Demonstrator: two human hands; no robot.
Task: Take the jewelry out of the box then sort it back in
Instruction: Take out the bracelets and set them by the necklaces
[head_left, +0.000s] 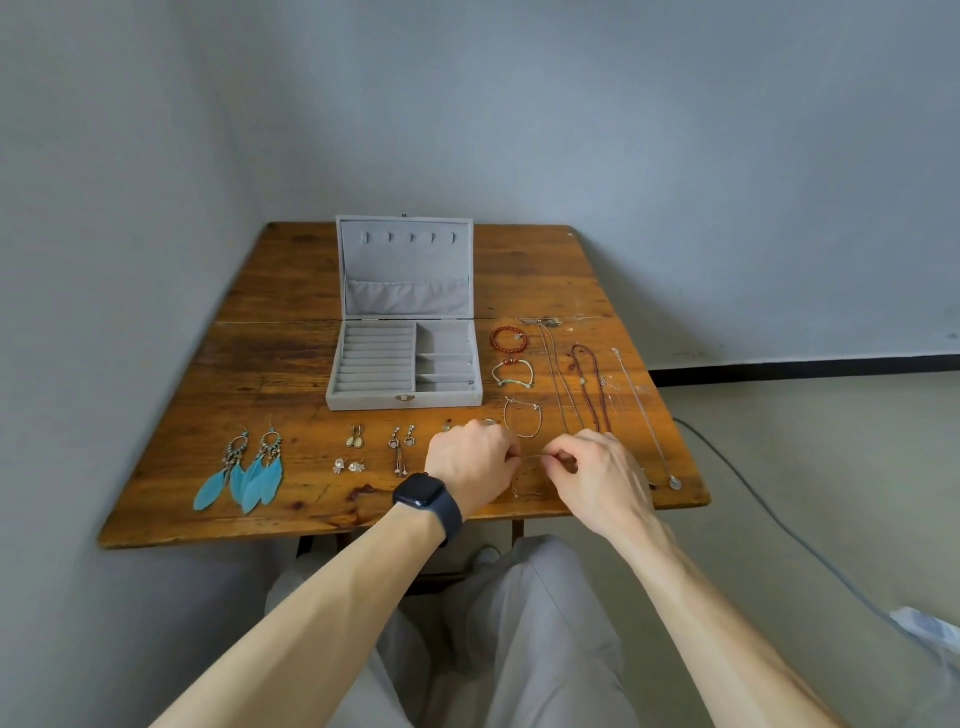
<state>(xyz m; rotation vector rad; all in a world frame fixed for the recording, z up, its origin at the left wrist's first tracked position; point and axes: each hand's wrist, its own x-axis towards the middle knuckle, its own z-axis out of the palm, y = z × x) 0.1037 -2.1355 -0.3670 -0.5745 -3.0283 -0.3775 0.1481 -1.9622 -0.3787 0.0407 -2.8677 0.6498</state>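
Single head-worn wide-angle view, forward and down over a wooden table (270, 364), close above it.

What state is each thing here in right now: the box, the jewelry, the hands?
Grey velvet jewelry box: lid open, upright.
Thin silver chain: stretched between both hands.
Left hand: pinches the chain.
Right hand: pinches the chain.
Blue feather earrings: lying on brown wooden table.
Red bead bracelet: lying beside the box.

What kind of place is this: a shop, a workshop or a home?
Probably a plain room at home, not a shop: a worn wooden table stands in a corner of bare grey walls, and a cable trails over the bare floor.
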